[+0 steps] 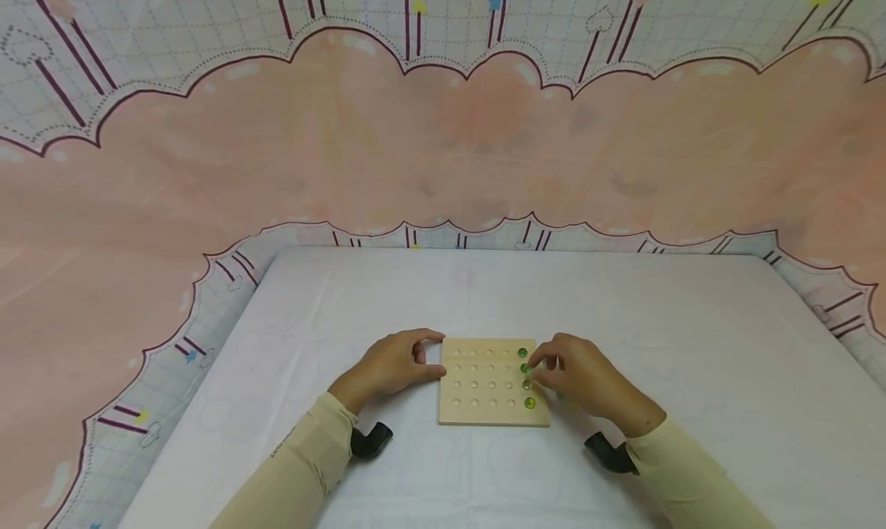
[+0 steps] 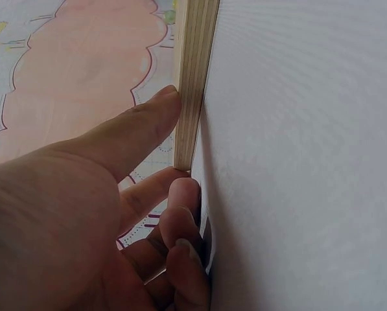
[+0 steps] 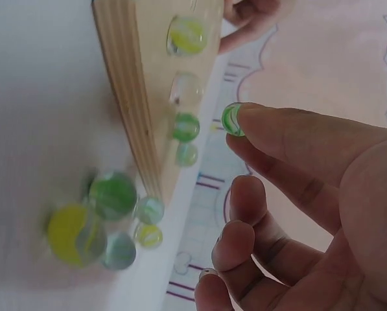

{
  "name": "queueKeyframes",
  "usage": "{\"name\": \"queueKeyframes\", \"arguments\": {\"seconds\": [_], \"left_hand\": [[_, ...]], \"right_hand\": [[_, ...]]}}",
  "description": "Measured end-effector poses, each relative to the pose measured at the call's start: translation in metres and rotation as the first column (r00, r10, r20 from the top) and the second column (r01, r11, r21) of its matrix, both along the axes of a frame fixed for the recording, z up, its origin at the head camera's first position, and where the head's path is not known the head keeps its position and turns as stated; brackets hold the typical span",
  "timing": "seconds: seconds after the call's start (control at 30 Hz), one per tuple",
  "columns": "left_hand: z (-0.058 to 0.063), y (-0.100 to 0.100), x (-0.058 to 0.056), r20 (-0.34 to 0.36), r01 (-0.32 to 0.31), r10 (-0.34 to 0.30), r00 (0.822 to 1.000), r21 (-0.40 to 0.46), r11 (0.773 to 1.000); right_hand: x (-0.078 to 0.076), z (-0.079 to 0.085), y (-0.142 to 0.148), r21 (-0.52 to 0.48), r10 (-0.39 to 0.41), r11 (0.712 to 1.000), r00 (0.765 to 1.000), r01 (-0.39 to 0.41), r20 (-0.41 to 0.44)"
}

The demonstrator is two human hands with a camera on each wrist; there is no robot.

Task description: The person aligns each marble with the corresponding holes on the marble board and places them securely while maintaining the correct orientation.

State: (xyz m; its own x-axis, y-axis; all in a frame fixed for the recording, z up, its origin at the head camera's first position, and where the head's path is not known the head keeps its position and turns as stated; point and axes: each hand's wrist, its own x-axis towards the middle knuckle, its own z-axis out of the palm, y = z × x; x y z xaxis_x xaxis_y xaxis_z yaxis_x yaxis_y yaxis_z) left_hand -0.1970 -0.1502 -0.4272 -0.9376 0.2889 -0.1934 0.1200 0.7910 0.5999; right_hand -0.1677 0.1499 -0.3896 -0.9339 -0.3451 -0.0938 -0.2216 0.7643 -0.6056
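A square wooden board (image 1: 464, 417) with rows of shallow round dimples lies on the white table. Along its right column sit several glass marbles, among them a yellow-swirled one (image 3: 188, 35), a clear one (image 3: 188, 89) and a green one (image 3: 186, 127). My right hand (image 1: 580, 375) pinches a green-swirled marble (image 3: 232, 119) between thumb and index finger, just above that column. At the board's left side my left hand (image 1: 394, 367) rests its extended thumb against the edge, with the index fingertip at the far corner. Its other fingers bend loosely by the table.
Loose marbles cluster on the table beside the board's right edge, including a large-looking green one (image 3: 113, 194) and a yellow one (image 3: 76, 235). Black curved pieces (image 1: 371, 440) stick out from both sleeves. A patterned cloth (image 1: 443, 152) hangs behind the white table (image 1: 623, 298).
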Motion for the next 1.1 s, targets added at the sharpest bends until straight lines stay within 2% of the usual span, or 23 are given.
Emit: {"name": "queueKeyframes", "arguments": {"seconds": [0.63,1.1], "left_hand": [[0.002,0.003,0.002,-0.002,-0.005,0.005,1.000,-0.003,1.000],[-0.001,0.001,0.002,-0.004,-0.003,0.003,1.000,-0.009,1.000]], "right_hand": [[0.014,-0.011,-0.014,-0.033,0.153,0.987,0.983,-0.158,-0.102],[0.017,-0.016,-0.016,-0.048,0.176,0.982,0.981,-0.181,-0.084]]}}
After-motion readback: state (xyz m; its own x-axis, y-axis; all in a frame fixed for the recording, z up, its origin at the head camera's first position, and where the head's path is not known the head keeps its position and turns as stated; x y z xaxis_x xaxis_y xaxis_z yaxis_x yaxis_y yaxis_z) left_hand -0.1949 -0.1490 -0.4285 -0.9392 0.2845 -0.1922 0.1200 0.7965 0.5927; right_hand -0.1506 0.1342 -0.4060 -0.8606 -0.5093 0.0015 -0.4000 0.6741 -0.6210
